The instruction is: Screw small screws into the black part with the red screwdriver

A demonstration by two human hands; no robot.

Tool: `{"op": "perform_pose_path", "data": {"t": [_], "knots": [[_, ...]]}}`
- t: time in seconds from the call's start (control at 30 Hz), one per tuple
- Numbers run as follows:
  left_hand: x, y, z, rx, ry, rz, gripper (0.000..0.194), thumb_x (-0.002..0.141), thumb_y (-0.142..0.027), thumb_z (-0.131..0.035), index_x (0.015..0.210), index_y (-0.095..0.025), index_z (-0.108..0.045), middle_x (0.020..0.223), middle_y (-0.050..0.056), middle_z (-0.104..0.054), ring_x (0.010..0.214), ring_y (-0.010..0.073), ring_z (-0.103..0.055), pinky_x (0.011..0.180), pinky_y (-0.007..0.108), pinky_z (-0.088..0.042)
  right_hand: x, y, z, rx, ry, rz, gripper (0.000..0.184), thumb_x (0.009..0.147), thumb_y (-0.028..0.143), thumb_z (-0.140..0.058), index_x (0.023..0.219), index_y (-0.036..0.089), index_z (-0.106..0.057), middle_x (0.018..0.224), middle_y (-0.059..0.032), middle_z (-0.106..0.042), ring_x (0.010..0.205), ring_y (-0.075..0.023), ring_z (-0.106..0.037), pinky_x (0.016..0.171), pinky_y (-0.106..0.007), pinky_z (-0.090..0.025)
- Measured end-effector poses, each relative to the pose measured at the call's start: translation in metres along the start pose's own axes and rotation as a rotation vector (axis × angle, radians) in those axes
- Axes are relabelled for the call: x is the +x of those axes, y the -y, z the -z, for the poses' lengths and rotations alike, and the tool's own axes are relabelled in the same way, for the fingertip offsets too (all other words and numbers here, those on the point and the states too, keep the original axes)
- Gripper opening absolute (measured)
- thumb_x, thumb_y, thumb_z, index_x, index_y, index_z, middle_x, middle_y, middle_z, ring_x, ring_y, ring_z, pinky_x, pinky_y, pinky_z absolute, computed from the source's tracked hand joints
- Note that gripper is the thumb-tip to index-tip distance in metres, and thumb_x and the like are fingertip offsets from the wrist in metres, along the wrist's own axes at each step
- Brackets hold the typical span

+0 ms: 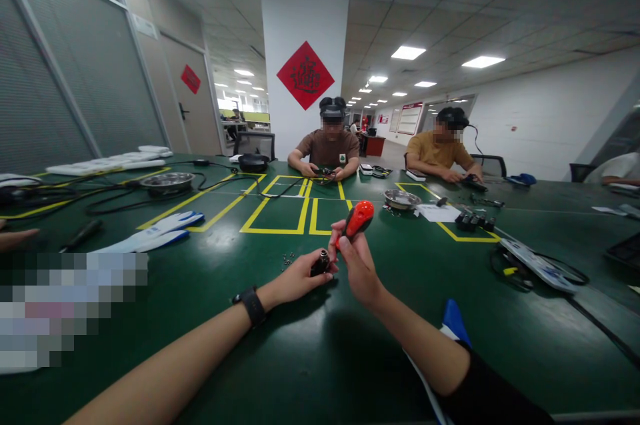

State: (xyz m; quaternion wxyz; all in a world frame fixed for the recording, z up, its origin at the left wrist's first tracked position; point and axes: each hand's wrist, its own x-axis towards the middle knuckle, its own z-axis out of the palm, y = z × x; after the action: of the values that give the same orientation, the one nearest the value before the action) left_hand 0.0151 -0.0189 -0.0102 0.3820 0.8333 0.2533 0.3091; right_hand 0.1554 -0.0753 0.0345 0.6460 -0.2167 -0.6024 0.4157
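My right hand [357, 265] is closed around a screwdriver with a red and black handle [361, 217], raised above the green table. Its shaft and tip are hidden behind my fingers. Just left of it, my left hand [304, 271] grips a small black cylindrical part [321, 263] with a shiny metal end pointing up. The fingertips of both hands are close together. Beside my left hand, several tiny metal screws [287, 259] lie loose on the tabletop.
White-and-blue gloves [160, 231] lie at left, near a metal bowl [167, 183]. Another metal bowl [401, 199], black parts [475, 221] and a power strip [537, 265] stand at right. Two people [327, 145] sit across; a partial hand [17, 238] shows at far left.
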Motion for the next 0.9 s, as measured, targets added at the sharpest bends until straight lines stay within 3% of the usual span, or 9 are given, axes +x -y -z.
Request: {"op": "perform_pose_path", "data": {"t": [0.6, 0.73, 0.9], "knots": [[-0.0004, -0.0058, 0.0027, -0.046, 0.037, 0.054, 0.022, 0.080, -0.020, -0.053, 0.102, -0.015, -0.054, 0.101, 0.005, -0.063, 0.094, 0.0183, -0.056, 0.089, 0.033, -0.044, 0.0006, 0.0014, 0.0006, -0.012, -0.041, -0.001, 0.021, 0.086, 0.037, -0.048, 0.101, 0.023, -0.047, 0.080, 0.0001, -0.050, 0.059, -0.0101, -0.048, 0.051, -0.023, -0.041], [-0.0001, -0.0044, 0.0029, -0.038, 0.044, 0.051, 0.025, 0.081, -0.021, -0.053, 0.105, -0.016, -0.053, 0.102, 0.004, -0.064, 0.095, 0.0186, -0.056, 0.089, 0.033, -0.044, 0.0025, 0.0060, -0.0019, -0.004, -0.070, -0.009, 0.017, 0.085, 0.035, -0.052, 0.094, 0.023, -0.044, 0.070, 0.0025, -0.049, 0.057, -0.0105, -0.049, 0.050, -0.022, -0.041], [-0.0003, -0.0058, 0.0031, -0.052, 0.055, 0.008, 0.023, 0.083, -0.023, -0.052, 0.105, -0.015, -0.053, 0.101, 0.005, -0.064, 0.094, 0.0181, -0.057, 0.088, 0.032, -0.044, -0.0002, 0.0071, -0.0030, 0.095, -0.059, -0.007, 0.024, 0.086, 0.034, -0.046, 0.108, 0.024, -0.044, 0.078, 0.0013, -0.047, 0.060, -0.0102, -0.048, 0.051, -0.022, -0.041]]}}
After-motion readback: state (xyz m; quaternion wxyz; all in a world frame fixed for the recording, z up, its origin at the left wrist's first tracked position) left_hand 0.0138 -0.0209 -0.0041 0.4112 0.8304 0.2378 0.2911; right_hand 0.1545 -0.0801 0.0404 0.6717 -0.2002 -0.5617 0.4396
